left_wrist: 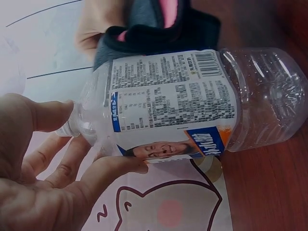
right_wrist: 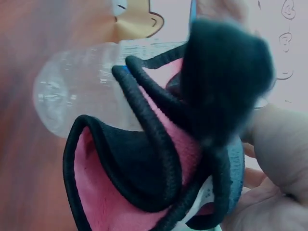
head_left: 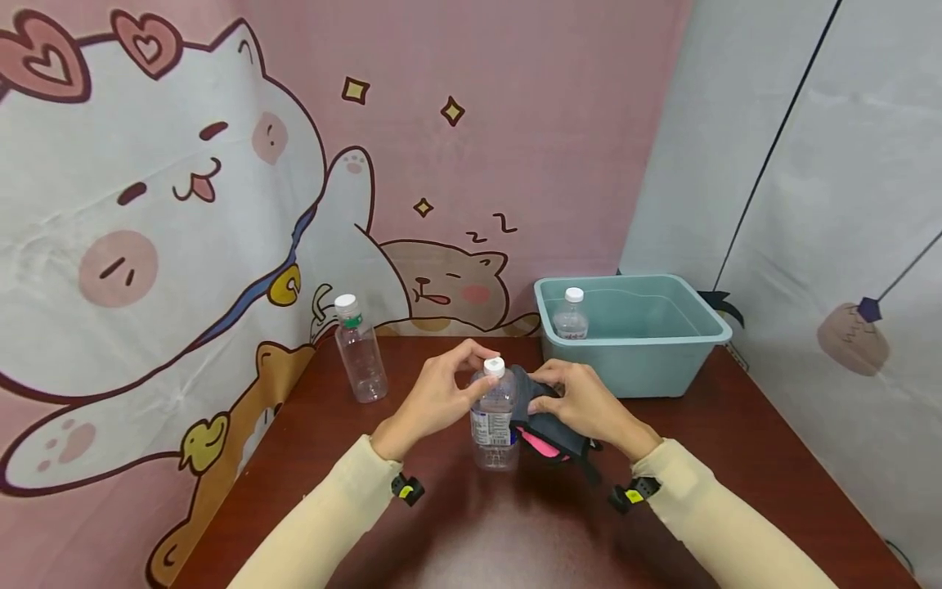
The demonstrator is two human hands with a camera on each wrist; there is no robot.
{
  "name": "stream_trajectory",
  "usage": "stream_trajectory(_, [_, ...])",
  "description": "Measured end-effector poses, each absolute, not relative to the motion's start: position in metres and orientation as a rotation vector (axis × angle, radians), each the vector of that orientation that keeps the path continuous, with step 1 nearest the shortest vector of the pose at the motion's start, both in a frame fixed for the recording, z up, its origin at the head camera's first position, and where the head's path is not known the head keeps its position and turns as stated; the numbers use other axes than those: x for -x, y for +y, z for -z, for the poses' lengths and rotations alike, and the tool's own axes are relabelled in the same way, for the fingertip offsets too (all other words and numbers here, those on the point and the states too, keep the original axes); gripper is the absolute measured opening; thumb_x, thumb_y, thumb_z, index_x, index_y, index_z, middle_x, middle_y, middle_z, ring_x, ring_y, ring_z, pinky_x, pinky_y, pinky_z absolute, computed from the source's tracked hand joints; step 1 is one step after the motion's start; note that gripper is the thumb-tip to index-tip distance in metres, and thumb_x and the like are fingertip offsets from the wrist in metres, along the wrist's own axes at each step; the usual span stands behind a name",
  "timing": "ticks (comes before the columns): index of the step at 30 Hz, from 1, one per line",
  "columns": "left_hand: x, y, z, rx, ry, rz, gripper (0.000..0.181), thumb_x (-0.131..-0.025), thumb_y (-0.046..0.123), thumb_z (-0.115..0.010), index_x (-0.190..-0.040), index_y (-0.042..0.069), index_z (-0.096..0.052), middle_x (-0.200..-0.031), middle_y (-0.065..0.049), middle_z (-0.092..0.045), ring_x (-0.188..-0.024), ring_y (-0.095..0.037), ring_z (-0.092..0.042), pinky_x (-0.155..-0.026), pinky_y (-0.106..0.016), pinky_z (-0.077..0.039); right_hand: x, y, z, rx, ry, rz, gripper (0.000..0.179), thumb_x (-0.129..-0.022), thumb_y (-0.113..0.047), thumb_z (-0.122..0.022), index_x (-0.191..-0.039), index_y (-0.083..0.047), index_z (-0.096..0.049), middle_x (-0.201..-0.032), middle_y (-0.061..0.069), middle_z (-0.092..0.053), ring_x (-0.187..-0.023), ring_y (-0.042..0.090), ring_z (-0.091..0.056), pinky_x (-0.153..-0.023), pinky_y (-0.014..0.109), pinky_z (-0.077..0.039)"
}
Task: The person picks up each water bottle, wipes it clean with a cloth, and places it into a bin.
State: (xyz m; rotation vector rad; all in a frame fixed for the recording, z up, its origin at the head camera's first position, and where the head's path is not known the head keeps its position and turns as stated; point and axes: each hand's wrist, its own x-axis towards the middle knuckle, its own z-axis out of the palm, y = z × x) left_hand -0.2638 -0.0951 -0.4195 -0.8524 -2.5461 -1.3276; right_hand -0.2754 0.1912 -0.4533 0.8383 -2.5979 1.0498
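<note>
A clear plastic bottle (head_left: 495,455) with a white cap and a printed label stands upright on the table in front of me. My left hand (head_left: 440,388) holds it by the neck, just under the cap; the left wrist view shows the thumb and fingers around the neck of the bottle (left_wrist: 262,101). In my right hand (head_left: 583,402) is a folded dark grey cloth piece with pink lining and black edging (head_left: 553,432), held against the bottle's right side. Its pink inside faces the right wrist view, where the folded cloth (right_wrist: 156,149) hides part of the bottle (right_wrist: 79,91).
To the left, another clear bottle (head_left: 364,360) with a white cap stands on the dark red table (head_left: 331,458). A blue-green plastic bin (head_left: 625,368) sits at the back right with a white-capped bottle (head_left: 571,321) inside. Cartoon-printed curtains (head_left: 559,123) border the table's back and sides.
</note>
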Motion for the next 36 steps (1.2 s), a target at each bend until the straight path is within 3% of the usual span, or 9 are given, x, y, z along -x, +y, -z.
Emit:
stream_trajectory(6, [0.265,-0.095,0.417,0.868,-2.545,1.323,0.036,-0.11,0.021,-0.084,-0.143,0.02,-0.072,-0.121,-0.002,-0.084,-0.139,-0.031,-0.079,-0.116,-0.056,-0.066,0.277,0.184,0.429,-0.845,-2.557,-1.063,0.046,-0.092,-0.024,-0.101,-0.135,-0.01,-0.088,-0.115,-0.001,-0.085,-0.089,0.013,-0.065,-0.076,0.025,-0.055])
stream_trajectory(10, [0.266,-0.095,0.414,0.882,-2.543,1.313,0.034,-0.11,0.022,-0.084,-0.142,0.019,-0.072,-0.121,-0.002,-0.084,-0.141,-0.032,-0.079,-0.114,-0.056,-0.067,0.277,0.176,0.419,-0.854,-2.518,-1.077,0.042,-0.093,-0.025,-0.1,-0.132,-0.011,-0.089,-0.114,-0.001,-0.084,-0.095,0.014,-0.07,-0.08,0.026,-0.059])
stream_trajectory(18, [0.266,-0.098,0.413,0.872,-2.582,1.31,0.035,-0.11,0.022,-0.084,-0.143,0.022,-0.072,-0.121,-0.003,-0.084,-0.139,-0.032,-0.078,-0.116,-0.058,-0.066,0.275,0.173,0.42,-0.831,-2.516,-1.088,0.042,-0.094,-0.025,-0.099,-0.132,-0.009,-0.089,-0.117,0.001,-0.085,-0.102,0.018,-0.074,-0.082,0.026,-0.06])
stream_trajectory(26, [0.265,-0.097,0.417,0.879,-2.582,1.311,0.038,-0.111,0.021,-0.083,-0.147,0.019,-0.069,-0.124,-0.004,-0.082,-0.141,-0.031,-0.078,-0.113,-0.053,-0.068,0.272,0.177,0.421,-0.823,-2.514,-1.101,0.044,-0.094,-0.024,-0.1,-0.134,-0.01,-0.088,-0.115,0.001,-0.086,-0.1,0.016,-0.074,-0.081,0.025,-0.06])
stream_trajectory(32, [0.263,-0.094,0.418,0.864,-2.557,1.323,0.038,-0.11,0.02,-0.084,-0.146,0.018,-0.071,-0.131,-0.004,-0.082,-0.136,-0.029,-0.08,-0.109,-0.05,-0.07,0.27,0.19,0.424,-0.79,-2.502,-1.094,0.044,-0.095,-0.021,-0.099,-0.135,-0.009,-0.087,-0.116,0.004,-0.085,-0.094,0.017,-0.071,-0.076,0.024,-0.061])
stream_trajectory(36, [0.261,-0.091,0.418,0.83,-2.536,1.33,0.036,-0.109,0.024,-0.086,-0.142,0.018,-0.073,-0.126,-0.003,-0.083,-0.124,-0.025,-0.081,-0.099,-0.043,-0.072,0.269,0.201,0.426,-0.738,-2.501,-1.084,0.044,-0.095,-0.021,-0.099,-0.136,-0.01,-0.087,-0.12,0.007,-0.086,-0.093,0.018,-0.071,-0.074,0.023,-0.061])
